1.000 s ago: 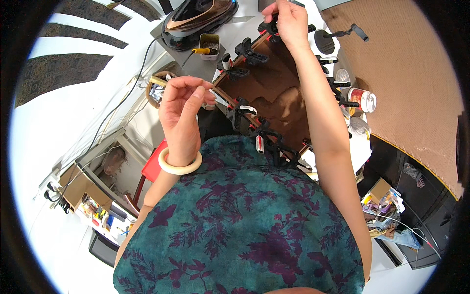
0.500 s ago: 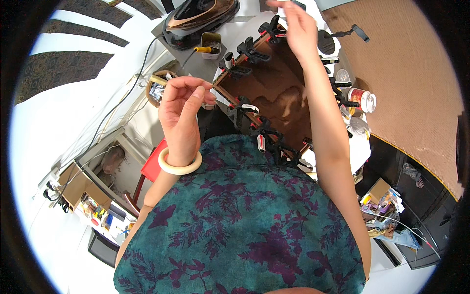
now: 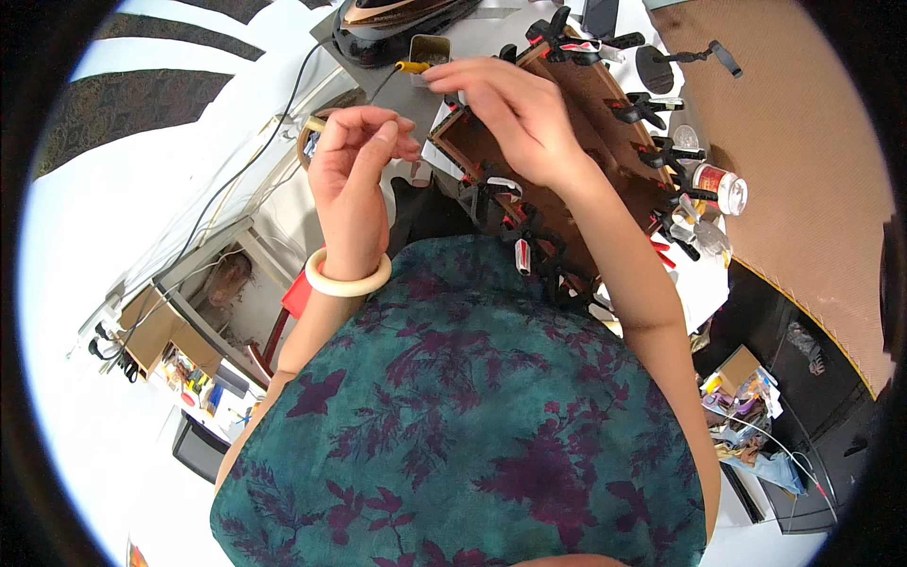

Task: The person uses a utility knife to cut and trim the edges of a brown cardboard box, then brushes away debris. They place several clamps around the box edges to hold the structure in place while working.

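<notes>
My left hand [image 3: 354,175], with a cream bangle [image 3: 348,274] on its wrist, is raised near the frame's left corner. Its thumb and fingers are curled together in a pinch; anything between them is too small to make out. Above the frame, my right hand [image 3: 510,118] reaches leftward with its fingers stretched out, holding nothing visible. Its fingertips come close to a yellow-handled tool [image 3: 413,67] at a small metal tin [image 3: 431,47]. Brown material is stretched over a wooden frame [image 3: 463,161], held along its edges by several black spring clamps [image 3: 641,109].
A black and bronze iron [image 3: 397,24] stands at the far left of the table, its cable trailing down. Right of the frame are a jar with a red label [image 3: 720,189] and a round black object [image 3: 654,70]. Left of my left hand sits a round basket [image 3: 307,146].
My right hand has swung from the far right, over the frame's far corner, leftward and nearer to my left hand. My left hand stays pinched. The whole view has shifted slightly.
</notes>
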`<act>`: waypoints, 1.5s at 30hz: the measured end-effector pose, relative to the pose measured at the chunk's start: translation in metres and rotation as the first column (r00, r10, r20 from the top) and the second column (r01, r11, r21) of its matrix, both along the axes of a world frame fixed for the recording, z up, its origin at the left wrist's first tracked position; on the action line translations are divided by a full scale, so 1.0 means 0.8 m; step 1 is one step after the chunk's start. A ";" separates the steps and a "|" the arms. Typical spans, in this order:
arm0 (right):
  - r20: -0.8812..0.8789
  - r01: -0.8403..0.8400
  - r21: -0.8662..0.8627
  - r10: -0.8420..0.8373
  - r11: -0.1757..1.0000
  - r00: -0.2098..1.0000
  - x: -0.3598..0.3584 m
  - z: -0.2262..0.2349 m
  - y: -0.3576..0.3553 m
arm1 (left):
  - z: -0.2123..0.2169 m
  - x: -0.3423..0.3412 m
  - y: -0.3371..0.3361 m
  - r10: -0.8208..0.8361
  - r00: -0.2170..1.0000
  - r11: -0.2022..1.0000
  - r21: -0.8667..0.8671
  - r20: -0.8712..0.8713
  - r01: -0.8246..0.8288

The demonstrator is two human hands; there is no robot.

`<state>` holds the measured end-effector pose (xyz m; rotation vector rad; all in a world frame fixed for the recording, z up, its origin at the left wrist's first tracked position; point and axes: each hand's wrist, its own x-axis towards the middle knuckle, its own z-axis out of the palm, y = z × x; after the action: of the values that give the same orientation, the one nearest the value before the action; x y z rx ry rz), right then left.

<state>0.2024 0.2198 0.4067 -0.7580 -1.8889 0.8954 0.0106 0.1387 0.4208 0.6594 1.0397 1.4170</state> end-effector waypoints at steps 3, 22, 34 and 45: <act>-0.024 -0.030 -0.202 0.025 0.979 0.999 -0.002 -0.031 0.011 | 0.003 -0.004 -0.001 0.019 1.000 0.999 0.037 0.020 -0.020; -0.235 0.009 -0.516 -0.152 0.857 0.960 -0.031 -0.057 0.002 | 0.000 -0.012 -0.013 0.046 0.999 0.998 0.053 -0.002 -0.046; -0.045 0.467 0.235 -0.471 0.852 0.881 0.055 0.045 -0.085 | 0.043 0.045 -0.004 -0.386 0.917 0.903 0.164 -0.100 0.398; 0.131 0.957 -0.197 -0.974 -0.211 -0.187 0.183 0.017 -0.408 | 0.065 0.238 -0.033 -0.943 0.276 0.250 0.153 -0.184 0.956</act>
<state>0.3487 -0.1066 0.4204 -1.9319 -0.4399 -0.0406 0.2013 0.1121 0.4727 1.2464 0.2738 0.3683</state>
